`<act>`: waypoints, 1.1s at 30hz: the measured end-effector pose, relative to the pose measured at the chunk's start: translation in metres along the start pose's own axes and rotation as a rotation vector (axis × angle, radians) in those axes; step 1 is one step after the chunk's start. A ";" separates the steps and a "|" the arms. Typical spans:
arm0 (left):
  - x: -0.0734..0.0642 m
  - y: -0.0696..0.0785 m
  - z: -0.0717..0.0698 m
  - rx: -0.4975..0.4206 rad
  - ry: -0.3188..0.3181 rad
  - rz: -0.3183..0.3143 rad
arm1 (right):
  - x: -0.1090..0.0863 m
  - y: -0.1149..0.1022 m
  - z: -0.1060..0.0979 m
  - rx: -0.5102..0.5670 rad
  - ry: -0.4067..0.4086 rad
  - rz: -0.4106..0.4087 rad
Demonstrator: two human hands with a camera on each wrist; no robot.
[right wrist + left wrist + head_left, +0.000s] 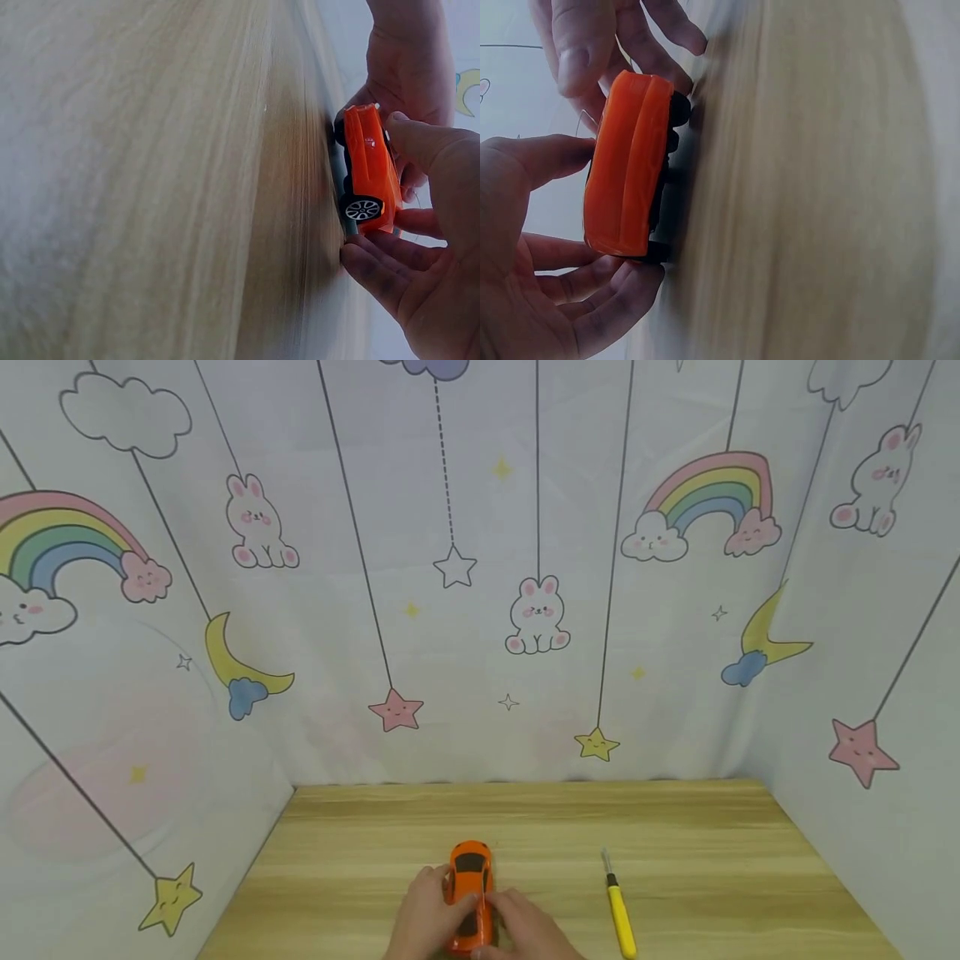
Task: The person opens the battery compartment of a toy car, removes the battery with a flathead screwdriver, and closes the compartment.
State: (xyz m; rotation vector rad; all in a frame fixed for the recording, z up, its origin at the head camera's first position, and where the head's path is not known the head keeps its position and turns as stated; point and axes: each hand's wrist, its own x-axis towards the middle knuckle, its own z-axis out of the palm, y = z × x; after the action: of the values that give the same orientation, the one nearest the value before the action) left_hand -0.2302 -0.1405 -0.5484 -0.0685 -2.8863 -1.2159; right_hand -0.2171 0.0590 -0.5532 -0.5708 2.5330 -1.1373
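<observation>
- One orange toy car (467, 885), on or just above the counter (360, 860); wheel contact unclear.
- Left hand (426, 913): grip clamped round the car.
- Right hand (531, 928): grip clamped opposite.
- Yellow-handled tool (620, 917) lies rightward.

Likely booth (862, 827): cartoon-printed cloth (465, 643) on three sides, wood-grain tabletop (337, 860).

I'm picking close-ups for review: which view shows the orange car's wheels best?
The right wrist view: there a silver spoked wheel of the orange car faces the camera. The left wrist view shows dark tyres nearly edge-on; the head view shows the roof but no clear wheel.
</observation>
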 end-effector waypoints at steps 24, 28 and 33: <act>-0.006 0.013 0.018 -0.009 0.109 0.002 | -0.002 0.002 0.003 0.166 0.088 -0.005; -0.008 0.019 0.018 -0.049 0.111 -0.041 | -0.006 0.001 0.004 0.102 0.124 -0.044; -0.010 0.024 0.019 -0.078 0.107 -0.087 | -0.009 -0.002 0.005 0.103 0.138 -0.040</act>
State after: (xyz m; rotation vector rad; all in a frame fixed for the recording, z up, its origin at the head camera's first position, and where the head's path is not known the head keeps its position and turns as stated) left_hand -0.2193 -0.1106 -0.5446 0.1191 -2.7770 -1.3032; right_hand -0.2065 0.0590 -0.5542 -0.5365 2.5687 -1.3562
